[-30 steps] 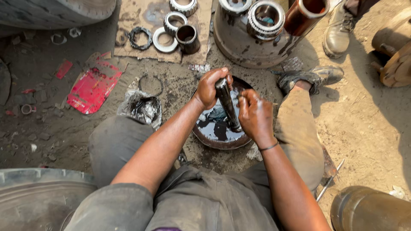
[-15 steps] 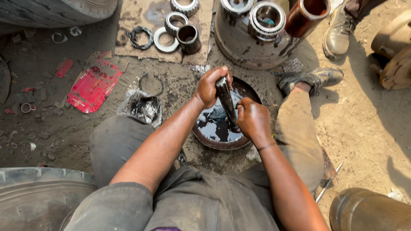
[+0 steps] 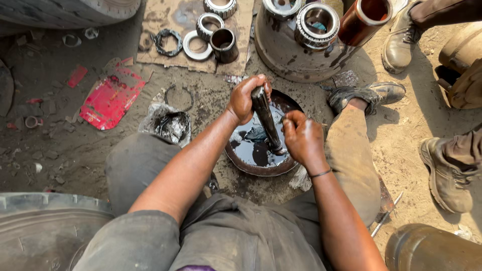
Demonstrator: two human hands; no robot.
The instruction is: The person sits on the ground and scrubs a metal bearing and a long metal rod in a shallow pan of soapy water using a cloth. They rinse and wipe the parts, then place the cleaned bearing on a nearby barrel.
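Observation:
I hold a long dark greasy metal shaft (image 3: 266, 120) over a round pan (image 3: 291, 168) filled with black oily liquid, set on the ground between my knees. My left hand (image 3: 245, 98) grips the shaft's upper end. My right hand (image 3: 301, 138) is closed around its lower part, where the tip dips into the liquid. A blue-grey rag lies partly sunk in the pan under the shaft.
Bearing rings (image 3: 208, 25) and a dark sleeve (image 3: 224, 45) lie on cardboard ahead. A big metal hub (image 3: 301, 50) with a bearing (image 3: 316, 22) stands behind the pan. A red scrap (image 3: 110, 98) and plastic bag (image 3: 168, 123) lie left. Other people's boots (image 3: 444, 173) stand right; tyres at left.
My right hand has slid slightly down the shaft toward the pan. The left hand and the shaft have stayed nearly in place.

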